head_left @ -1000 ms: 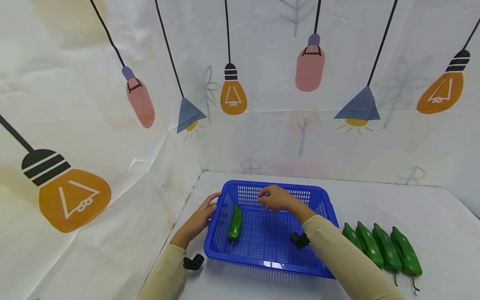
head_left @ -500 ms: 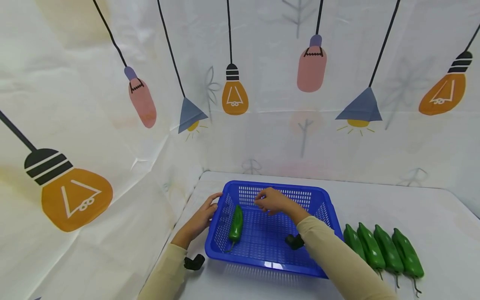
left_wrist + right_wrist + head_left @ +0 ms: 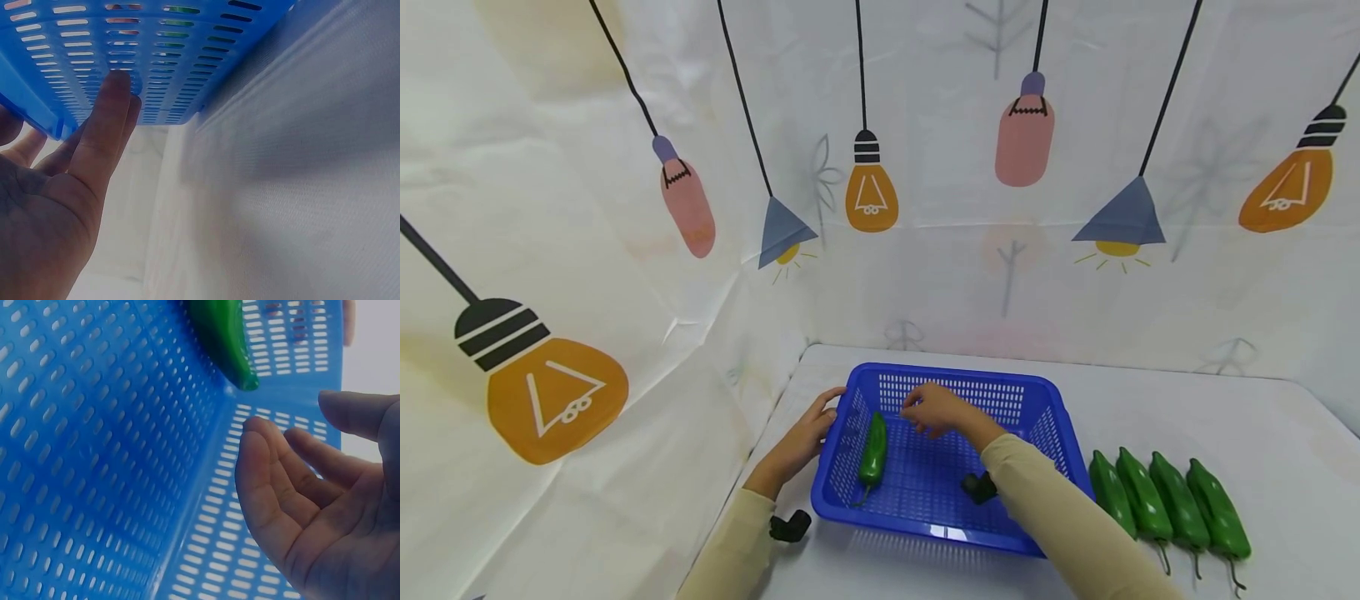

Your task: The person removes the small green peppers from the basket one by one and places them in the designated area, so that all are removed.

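Note:
A blue plastic basket (image 3: 925, 527) with slotted walls stands on the table. Inside it, along the left wall, lies one green chili pepper (image 3: 873, 450), stem toward the front; part of it also shows at the top of the right wrist view. My left hand (image 3: 801, 439) touches the basket's left side from outside, its fairly straight fingers (image 3: 103, 134) against the slotted wall. Over the basket's inside, near the back wall, hovers my right hand (image 3: 942, 410). Its fingers are loosely bent with thumb apart, holding nothing, a short way right of the pepper.
To the right of the basket several green peppers (image 3: 1180, 500) lie side by side on the white table (image 3: 1195, 408), the leftmost partly behind my right sleeve. White sheets (image 3: 940, 283) printed with lamps rise behind and to the left.
My right hand has drifted left and slightly down over the basket, closer to the pepper inside. The left hand has stayed at the basket's side.

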### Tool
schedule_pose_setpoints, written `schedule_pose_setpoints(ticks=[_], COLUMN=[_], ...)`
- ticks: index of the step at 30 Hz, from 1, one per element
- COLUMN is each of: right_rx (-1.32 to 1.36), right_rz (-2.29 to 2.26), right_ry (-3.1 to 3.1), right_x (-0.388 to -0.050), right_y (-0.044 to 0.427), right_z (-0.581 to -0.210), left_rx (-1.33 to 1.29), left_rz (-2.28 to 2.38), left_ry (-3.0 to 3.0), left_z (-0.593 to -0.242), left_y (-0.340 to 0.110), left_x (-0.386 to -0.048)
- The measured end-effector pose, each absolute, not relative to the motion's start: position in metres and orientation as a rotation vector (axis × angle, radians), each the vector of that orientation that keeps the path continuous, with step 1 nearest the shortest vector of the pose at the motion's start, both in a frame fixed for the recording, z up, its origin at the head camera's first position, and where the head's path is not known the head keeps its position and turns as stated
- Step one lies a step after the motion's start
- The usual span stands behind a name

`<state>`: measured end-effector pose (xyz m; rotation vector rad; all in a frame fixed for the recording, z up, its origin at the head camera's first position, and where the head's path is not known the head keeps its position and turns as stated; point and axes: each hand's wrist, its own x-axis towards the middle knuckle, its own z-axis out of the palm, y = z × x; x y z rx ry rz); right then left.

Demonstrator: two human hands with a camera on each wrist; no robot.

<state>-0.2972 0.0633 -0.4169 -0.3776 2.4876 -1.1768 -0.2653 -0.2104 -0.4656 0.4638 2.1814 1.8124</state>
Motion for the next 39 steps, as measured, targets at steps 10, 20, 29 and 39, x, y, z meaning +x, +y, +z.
schedule_pose_setpoints(ticks=[10, 20, 29, 39], right_rx=[-0.339, -0.242, -0.141, -0.104], right_rz=[-1.141, -1.188, -1.2, -1.243], right_ry=[2.477, 2.412, 2.397, 2.347], right_x=[-0.296, -0.297, -0.301, -0.301], right_y=[0.051, 0.038, 0.031, 0.025], right_z=[-0.426, -0.43, -0.433, -0.437], left_rx=[0.464, 0.486, 0.489, 0.493], left_rz=[1.807, 1.826, 1.825, 1.821], left_ry=[2.179, 2.155, 2.14, 2.143], left_z=[-0.468, -0.466, -0.467, -0.468], left_y=[-0.21, -0.211, -0.212, -0.213], left_x=[-0.265, -0.266, -0.267, -0.266])
